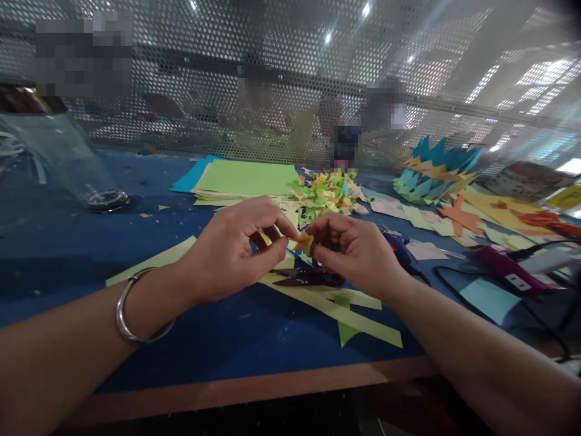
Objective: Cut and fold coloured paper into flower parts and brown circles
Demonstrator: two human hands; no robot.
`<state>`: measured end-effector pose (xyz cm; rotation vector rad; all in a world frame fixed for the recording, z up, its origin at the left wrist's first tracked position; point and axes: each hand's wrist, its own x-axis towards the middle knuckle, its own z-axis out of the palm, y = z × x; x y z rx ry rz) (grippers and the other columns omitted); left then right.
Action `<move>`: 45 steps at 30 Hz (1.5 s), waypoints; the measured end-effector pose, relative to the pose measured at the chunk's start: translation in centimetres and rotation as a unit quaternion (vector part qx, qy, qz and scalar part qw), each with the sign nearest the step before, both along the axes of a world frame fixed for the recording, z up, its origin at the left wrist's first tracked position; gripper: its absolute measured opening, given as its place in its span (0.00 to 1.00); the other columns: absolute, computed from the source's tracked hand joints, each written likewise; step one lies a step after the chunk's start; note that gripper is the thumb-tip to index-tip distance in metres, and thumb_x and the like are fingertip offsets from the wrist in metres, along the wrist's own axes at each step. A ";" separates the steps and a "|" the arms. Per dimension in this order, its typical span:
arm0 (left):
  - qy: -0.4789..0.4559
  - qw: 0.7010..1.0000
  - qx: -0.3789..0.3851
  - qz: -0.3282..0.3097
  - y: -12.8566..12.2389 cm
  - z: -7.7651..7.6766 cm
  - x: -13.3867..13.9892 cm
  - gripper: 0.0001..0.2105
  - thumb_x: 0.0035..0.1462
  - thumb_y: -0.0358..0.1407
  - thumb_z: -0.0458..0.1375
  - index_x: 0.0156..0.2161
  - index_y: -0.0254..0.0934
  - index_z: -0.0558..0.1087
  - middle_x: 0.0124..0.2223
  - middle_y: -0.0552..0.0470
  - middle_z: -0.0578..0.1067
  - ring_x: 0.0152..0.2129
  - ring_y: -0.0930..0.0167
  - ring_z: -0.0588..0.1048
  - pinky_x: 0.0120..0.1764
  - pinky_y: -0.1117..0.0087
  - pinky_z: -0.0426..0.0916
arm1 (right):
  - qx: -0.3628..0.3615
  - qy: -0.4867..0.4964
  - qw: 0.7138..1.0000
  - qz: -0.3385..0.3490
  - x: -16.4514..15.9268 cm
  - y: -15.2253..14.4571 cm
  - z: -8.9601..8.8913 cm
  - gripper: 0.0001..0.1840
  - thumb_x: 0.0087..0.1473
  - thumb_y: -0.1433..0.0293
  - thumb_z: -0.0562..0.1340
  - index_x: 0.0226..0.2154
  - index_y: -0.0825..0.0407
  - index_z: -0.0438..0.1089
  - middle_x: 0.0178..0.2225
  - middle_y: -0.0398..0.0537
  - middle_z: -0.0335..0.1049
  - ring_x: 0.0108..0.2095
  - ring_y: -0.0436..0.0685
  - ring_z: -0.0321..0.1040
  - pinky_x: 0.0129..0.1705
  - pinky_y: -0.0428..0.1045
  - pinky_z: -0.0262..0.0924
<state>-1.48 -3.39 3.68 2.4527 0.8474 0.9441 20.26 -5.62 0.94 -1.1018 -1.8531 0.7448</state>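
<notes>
My left hand (238, 251), with a silver bangle at the wrist, pinches one side of a small folded yellow paper piece (303, 242). Thumb and fingers of my right hand (358, 251) grip its other side, and partly cover it. Just below lie dark thread snips (297, 277), their handle end partly behind my right hand. Pale yellow paper strips (358, 318) and a green paper scrap (347, 333) lie under and in front of them. A heap of small folded yellow, green and orange paper pieces (329, 194) sits right behind my hands.
Green paper sheets (249, 177) are stacked at the back. A glass bottle (68, 157) stands left. On the right are a blue tool (402, 251), a purple power strip (515, 272) with cables, paper scraps and a spiky paper construction (436, 172). Perforated metal closes off the back.
</notes>
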 end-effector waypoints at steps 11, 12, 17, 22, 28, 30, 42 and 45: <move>-0.009 0.999 0.032 -0.009 -0.2 0.0 -0.1 0.07 0.56 0.27 0.57 0.38 0.39 0.74 0.39 0.51 0.73 0.33 0.71 0.75 0.36 0.70 0.71 | 0.008 -0.012 1.000 -0.002 -0.1 0.0 0.1 0.06 0.54 0.71 0.64 0.37 0.53 0.70 0.24 0.39 0.67 0.22 0.46 0.61 0.25 0.45 0.57; -0.003 0.999 0.031 -0.010 -0.3 0.1 -0.1 0.07 0.56 0.27 0.57 0.38 0.39 0.74 0.39 0.50 0.73 0.33 0.71 0.75 0.36 0.70 0.71 | 0.008 -0.013 1.000 -0.001 -0.1 0.0 0.1 0.06 0.54 0.71 0.63 0.37 0.53 0.70 0.24 0.39 0.67 0.22 0.46 0.62 0.25 0.45 0.57; 0.020 1.000 0.019 -0.004 -0.3 0.5 0.1 0.07 0.56 0.28 0.57 0.39 0.39 0.75 0.38 0.50 0.74 0.32 0.70 0.75 0.37 0.69 0.71 | 0.013 -0.020 1.000 -0.004 0.0 0.0 0.1 0.07 0.54 0.72 0.64 0.38 0.53 0.70 0.24 0.39 0.67 0.23 0.46 0.62 0.26 0.45 0.57; 0.016 1.000 0.027 0.000 -0.3 0.3 0.0 0.08 0.56 0.27 0.56 0.39 0.39 0.75 0.39 0.50 0.74 0.32 0.71 0.75 0.38 0.69 0.71 | 0.016 -0.020 1.000 -0.003 -0.1 0.0 0.1 0.06 0.53 0.72 0.64 0.37 0.53 0.70 0.24 0.39 0.67 0.22 0.46 0.62 0.24 0.44 0.57; 0.035 0.999 -0.027 0.012 -0.3 0.2 0.0 0.07 0.57 0.30 0.56 0.41 0.39 0.73 0.39 0.51 0.74 0.31 0.72 0.75 0.34 0.71 0.70 | 0.021 -0.019 1.000 0.003 -0.2 -0.1 0.2 0.06 0.54 0.72 0.63 0.37 0.53 0.70 0.25 0.39 0.67 0.22 0.46 0.62 0.24 0.44 0.58; 0.027 0.997 -0.065 0.010 0.0 -0.1 0.1 0.06 0.58 0.32 0.57 0.41 0.39 0.72 0.37 0.52 0.75 0.30 0.72 0.75 0.30 0.73 0.70 | 0.024 -0.029 0.999 0.002 -0.2 -0.1 0.2 0.06 0.54 0.72 0.63 0.37 0.53 0.70 0.25 0.39 0.67 0.22 0.46 0.61 0.23 0.44 0.58; -0.034 0.978 -0.196 -0.063 1.5 -1.5 -0.1 0.05 0.59 0.35 0.60 0.40 0.39 0.71 0.35 0.53 0.75 0.32 0.71 0.75 0.34 0.70 0.69 | 0.018 -0.039 0.999 0.010 -0.2 -0.1 0.1 0.04 0.54 0.73 0.63 0.35 0.53 0.71 0.26 0.39 0.68 0.22 0.45 0.61 0.24 0.44 0.58; -0.059 0.969 -0.225 -0.084 1.5 -1.5 -0.1 0.05 0.59 0.34 0.60 0.40 0.38 0.71 0.34 0.53 0.74 0.31 0.73 0.74 0.33 0.72 0.68 | 0.018 -0.039 0.999 0.011 -0.2 -0.1 0.2 0.04 0.54 0.73 0.63 0.35 0.52 0.71 0.26 0.39 0.68 0.22 0.45 0.61 0.24 0.44 0.59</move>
